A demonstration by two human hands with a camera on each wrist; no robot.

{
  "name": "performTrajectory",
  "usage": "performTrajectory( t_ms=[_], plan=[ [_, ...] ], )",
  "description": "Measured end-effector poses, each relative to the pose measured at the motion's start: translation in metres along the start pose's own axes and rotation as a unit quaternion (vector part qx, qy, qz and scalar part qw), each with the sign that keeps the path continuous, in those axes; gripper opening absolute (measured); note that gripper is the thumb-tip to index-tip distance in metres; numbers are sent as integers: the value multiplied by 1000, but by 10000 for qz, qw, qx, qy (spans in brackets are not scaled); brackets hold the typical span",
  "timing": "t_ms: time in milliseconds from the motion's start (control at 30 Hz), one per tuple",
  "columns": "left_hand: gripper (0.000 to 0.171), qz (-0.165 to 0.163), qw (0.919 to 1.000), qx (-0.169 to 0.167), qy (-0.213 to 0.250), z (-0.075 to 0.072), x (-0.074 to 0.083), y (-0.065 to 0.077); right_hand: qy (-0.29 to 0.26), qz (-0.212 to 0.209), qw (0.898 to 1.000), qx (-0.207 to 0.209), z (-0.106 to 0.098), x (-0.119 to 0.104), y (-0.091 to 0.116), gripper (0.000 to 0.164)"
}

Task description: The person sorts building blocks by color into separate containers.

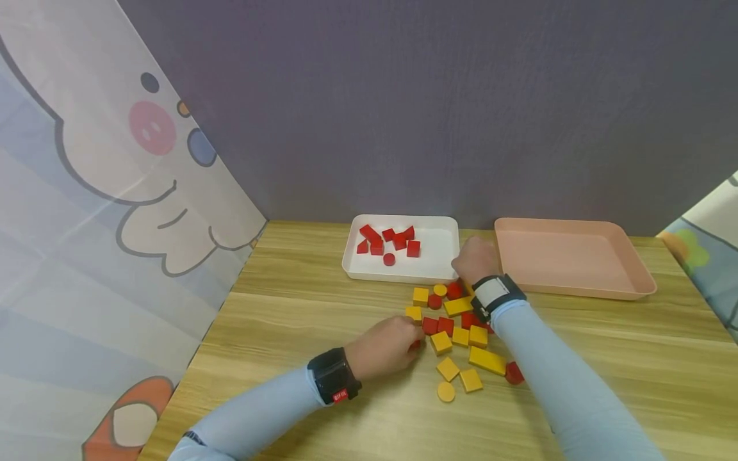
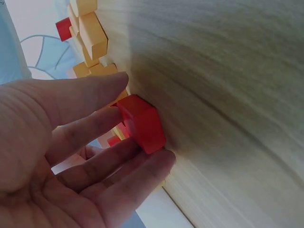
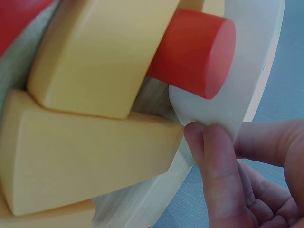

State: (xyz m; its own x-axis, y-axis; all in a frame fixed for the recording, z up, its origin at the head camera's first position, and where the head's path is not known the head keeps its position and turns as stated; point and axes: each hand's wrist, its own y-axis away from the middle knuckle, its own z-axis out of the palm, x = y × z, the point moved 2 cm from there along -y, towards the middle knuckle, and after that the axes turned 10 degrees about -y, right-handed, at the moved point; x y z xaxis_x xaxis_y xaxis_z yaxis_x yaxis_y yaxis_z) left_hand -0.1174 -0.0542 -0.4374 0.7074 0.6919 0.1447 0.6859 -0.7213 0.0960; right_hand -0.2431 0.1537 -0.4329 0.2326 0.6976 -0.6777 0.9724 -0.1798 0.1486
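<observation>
My left hand (image 1: 386,346) is low over the table at the left edge of a loose group of blocks. Its bent fingers lie around a small red block (image 2: 141,122) on the wood, as the left wrist view shows. Between the two trays, beside the white tray's right front corner, is my right hand (image 1: 476,261). In the right wrist view its fingertips (image 3: 218,140) meet the narrow end of a yellow block (image 3: 95,156); whether they pinch it is hidden. A red cylinder (image 3: 194,52) lies close by, next to another yellow block (image 3: 104,57).
A white tray (image 1: 444,272) at the back holds several red blocks. To its right stands a pink tray (image 1: 576,259). Yellow blocks (image 1: 487,360) and red pieces (image 1: 514,372) lie scattered between my arms on the wooden table (image 1: 277,301). A grey wall (image 1: 403,109) rises behind.
</observation>
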Motion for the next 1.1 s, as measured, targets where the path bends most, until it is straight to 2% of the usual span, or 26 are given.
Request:
performTrajectory(
  t_ms=[133, 467, 733, 900, 1100],
  plan=[
    [18, -19, 9999, -43, -144, 2, 1, -1, -36, -1, 10000, 5, 0, 0, 0, 21],
    [21, -117, 9996, -181, -179, 0, 1, 0, 13, 4, 10000, 64, -2, -2, 0, 21],
    [17, -67, 9998, -115, -150, -4, 1, 2, 74, 4, 9999, 113, 1, -2, 0, 21],
    [15, -129, 9999, 31, 46, -23, 0, 4, 108, 58, 9999, 23, 2, -1, 1, 23],
    [19, -435, 9970, 571, 273, -72, -5, 1, 213, -74, 9997, 49, 2, 0, 0, 21]
  ],
)
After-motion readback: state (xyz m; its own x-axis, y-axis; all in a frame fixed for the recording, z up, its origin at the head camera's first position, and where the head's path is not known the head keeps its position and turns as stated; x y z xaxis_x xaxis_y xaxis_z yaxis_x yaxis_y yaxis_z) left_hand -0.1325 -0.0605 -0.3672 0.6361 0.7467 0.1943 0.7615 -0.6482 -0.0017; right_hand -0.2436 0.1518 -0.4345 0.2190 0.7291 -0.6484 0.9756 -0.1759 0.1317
